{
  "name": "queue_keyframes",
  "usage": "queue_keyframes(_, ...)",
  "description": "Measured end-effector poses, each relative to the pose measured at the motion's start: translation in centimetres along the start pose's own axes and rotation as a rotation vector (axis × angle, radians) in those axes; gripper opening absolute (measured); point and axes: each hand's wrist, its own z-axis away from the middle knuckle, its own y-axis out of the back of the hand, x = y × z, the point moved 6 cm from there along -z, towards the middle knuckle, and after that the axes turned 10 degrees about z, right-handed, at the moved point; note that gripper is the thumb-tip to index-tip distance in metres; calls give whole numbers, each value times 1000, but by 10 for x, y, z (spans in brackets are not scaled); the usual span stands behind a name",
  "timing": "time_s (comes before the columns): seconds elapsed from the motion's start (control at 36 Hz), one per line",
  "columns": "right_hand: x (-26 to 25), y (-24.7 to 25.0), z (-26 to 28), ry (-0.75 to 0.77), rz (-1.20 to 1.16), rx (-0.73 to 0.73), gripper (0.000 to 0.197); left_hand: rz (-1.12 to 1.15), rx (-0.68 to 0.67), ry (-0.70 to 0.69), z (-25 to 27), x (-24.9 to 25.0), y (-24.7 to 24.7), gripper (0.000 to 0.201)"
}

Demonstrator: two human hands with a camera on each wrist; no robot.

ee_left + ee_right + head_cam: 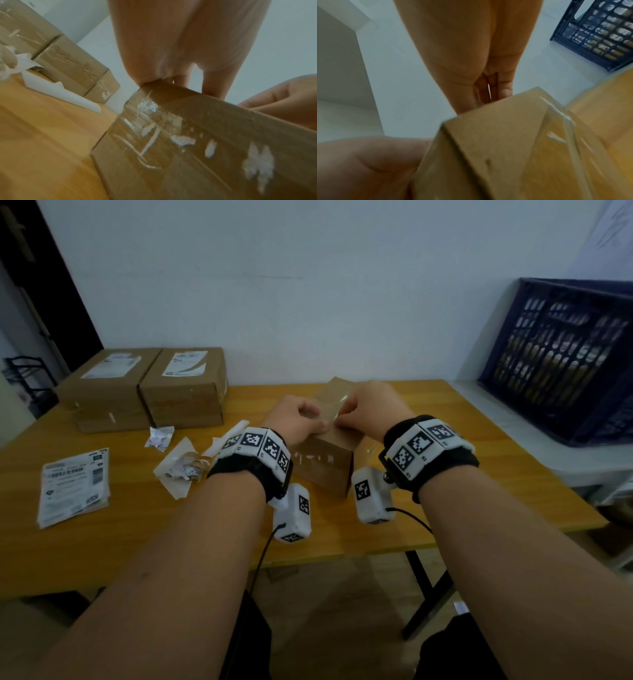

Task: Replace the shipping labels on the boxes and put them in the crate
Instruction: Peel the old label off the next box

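Head view: left hand and right hand are both pinching at the top of the box, tilted on the table. Risk: residue tearing, box slipping sideways.

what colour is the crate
Dark blue crate, with a lattice-patterned wall; the head view shows it best.

Long yellow wooden table with black metal legs. Plain white wall behind it. Low white plastic shelf beside table, on right.
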Motion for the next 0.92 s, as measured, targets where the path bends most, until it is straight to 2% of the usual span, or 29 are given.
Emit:
queue_keyframes(0.31, -16, 3, -3, 16, 222, 3, 20, 25, -7, -9, 4, 2, -1, 38)
queue_keyframes(0.67, -5, 6, -8, -5, 98, -53, 15, 25, -4, 18, 5, 2, 0, 37)
queue_keyframes(0.92, -12, 5, -12, 34, 123, -96, 22, 32, -4, 14, 6, 3, 0, 37)
